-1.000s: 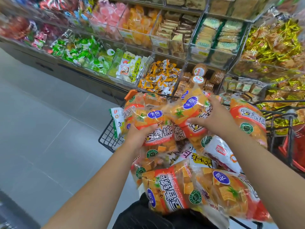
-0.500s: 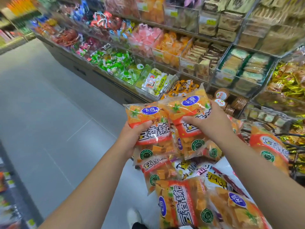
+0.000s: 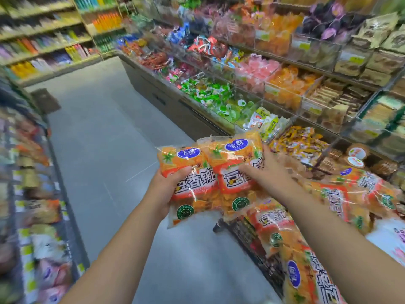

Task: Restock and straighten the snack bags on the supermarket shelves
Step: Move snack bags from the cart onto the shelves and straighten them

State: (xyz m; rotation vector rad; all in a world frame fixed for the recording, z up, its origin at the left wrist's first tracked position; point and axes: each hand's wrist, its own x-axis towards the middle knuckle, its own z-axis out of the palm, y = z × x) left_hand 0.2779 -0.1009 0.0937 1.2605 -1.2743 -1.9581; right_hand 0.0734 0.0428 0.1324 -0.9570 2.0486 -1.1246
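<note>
1. While my left hand (image 3: 166,187) grips the left orange-and-clear plastic snack bag (image 3: 192,172), thumb curled over its red band and fingers underneath, my right hand (image 3: 266,172) holds the matching right snack bag (image 3: 234,154), fingers curled over its front and right edge.
2. Both grips are as they were half a second ago, and the two bags still sit side by side with their edges touching, blue oval badges at the far end.
3. Since then I have carried the pair leftward. Before, they were above the heaped bags; now they sit mostly over the grey tiled floor (image 3: 105,154), at the left edge of the black wire cart (image 3: 245,235).
4. That cart, with its pile of identical orange bags (image 3: 337,196), now lies to the right of my hands and nearer to me, partly behind my right forearm.
5. My view has swung left. The aisle floor fills the middle, and a blurred left shelf of packets (image 3: 37,207) has come into sight along the near left.
6. Far shelves of coloured bottles (image 3: 43,42) now show at the far left.
7. The clear plastic bins of wrapped sweets (image 3: 282,84) have shifted to the right side, running from far to near beside the cart.
</note>
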